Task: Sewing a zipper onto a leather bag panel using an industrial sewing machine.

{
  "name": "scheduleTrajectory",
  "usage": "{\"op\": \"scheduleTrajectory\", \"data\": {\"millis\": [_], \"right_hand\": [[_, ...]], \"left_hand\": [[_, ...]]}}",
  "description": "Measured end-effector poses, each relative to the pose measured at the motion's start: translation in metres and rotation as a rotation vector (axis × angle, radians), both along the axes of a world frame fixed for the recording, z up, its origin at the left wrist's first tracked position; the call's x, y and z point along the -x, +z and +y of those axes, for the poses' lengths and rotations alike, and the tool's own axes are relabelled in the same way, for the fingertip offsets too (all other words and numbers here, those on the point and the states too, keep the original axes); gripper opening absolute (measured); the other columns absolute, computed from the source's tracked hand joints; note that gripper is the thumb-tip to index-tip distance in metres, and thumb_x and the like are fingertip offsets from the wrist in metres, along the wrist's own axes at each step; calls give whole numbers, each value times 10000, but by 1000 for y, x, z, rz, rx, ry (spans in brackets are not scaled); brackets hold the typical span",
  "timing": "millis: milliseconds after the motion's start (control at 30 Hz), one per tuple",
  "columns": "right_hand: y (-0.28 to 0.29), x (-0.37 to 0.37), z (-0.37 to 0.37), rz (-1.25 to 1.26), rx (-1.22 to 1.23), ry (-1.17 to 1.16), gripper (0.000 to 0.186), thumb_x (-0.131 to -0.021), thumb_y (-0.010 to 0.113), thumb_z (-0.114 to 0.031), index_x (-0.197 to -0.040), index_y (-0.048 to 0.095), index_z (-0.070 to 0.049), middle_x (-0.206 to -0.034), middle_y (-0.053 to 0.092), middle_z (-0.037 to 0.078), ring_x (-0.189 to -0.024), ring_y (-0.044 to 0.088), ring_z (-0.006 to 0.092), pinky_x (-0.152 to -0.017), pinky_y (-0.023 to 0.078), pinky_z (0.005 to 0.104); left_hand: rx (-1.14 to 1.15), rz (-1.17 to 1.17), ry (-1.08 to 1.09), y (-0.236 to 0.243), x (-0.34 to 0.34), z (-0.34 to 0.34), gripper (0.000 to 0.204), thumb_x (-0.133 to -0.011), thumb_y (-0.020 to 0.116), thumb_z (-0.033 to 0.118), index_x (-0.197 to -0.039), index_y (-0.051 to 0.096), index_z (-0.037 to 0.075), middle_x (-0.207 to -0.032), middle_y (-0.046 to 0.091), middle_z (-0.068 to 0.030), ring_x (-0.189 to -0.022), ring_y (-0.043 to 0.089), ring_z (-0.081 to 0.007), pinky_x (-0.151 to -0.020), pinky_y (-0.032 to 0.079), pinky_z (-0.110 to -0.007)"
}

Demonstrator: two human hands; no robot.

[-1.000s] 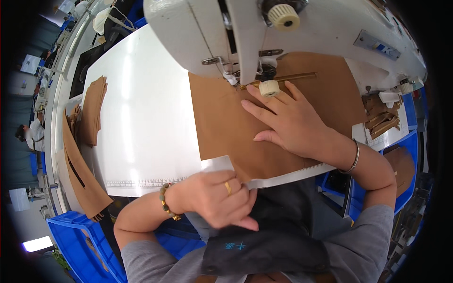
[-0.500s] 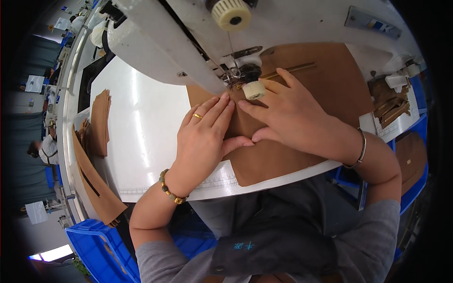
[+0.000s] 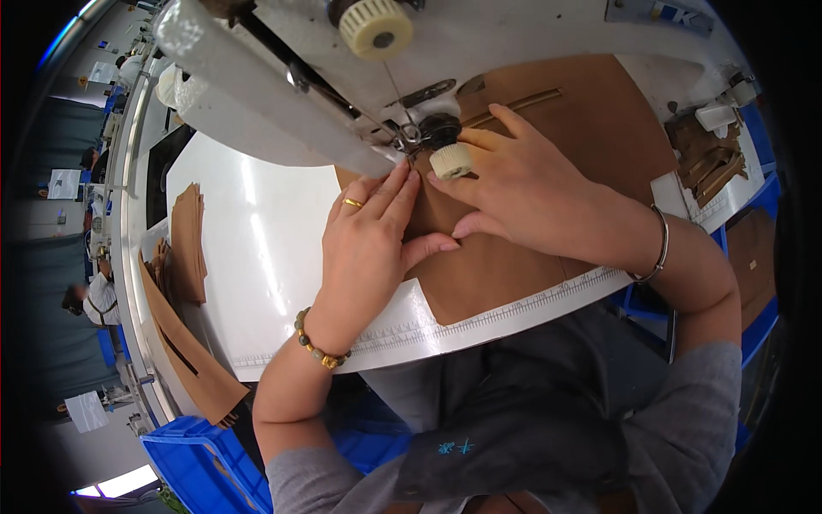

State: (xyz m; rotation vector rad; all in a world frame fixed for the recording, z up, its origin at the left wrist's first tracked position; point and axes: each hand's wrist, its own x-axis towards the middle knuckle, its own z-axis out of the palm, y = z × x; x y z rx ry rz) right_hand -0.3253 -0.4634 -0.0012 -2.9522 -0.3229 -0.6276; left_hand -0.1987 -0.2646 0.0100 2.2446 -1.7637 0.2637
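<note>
Now, brown fabric under both hands' flat, open fingers, beside the needle

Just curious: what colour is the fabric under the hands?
Plain brown fabric, seen best in the head view.

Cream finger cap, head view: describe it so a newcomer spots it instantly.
Start at the white sewing machine across the top. Below its needle area, the right hand lies flat on the brown fabric panel. The finger cap is the ribbed cream cylinder on that hand's fingertip, the only pale thing among the fingers.
</note>
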Motion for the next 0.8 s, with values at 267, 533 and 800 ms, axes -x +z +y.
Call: {"op": "scheduleTrajectory", "data": {"millis": [267, 533, 800], "right_hand": [[7, 4, 0, 171, -52, -15, 599, -828, 798, -466, -1280, 740, -78, -1278, 712, 145, -1351, 590, 334, -1216, 360, 581], [-1, -4, -1, 25, -11, 0, 477, -808, 815, -451, -1115, 801, -86, -1143, 730, 84, -1157, 663, 243, -1138, 421, 524], [23, -19, -44, -289, -311, -248, 283, -893, 767, -437, -954, 800, -163, -810, 719, 33, -784, 697, 278, -782, 546, 443]], "left_hand": [[21, 2, 0, -1, 0, 0, 835, -686, 872, 523, -1310, 717, -11, -1239, 762, -138, -1152, 668, -364, -1005, 542, -426], [9, 25, 2, 0, -3, -1, 819, -693, 856, 514, -1302, 721, -17, -1211, 767, -136, -1110, 665, -351, -969, 548, -423], [15, 28, 1, 1, -2, 0, 810, -698, 846, 521, -1292, 725, -16, -1196, 772, -130, -1132, 668, -351, -1002, 540, -426]]}}
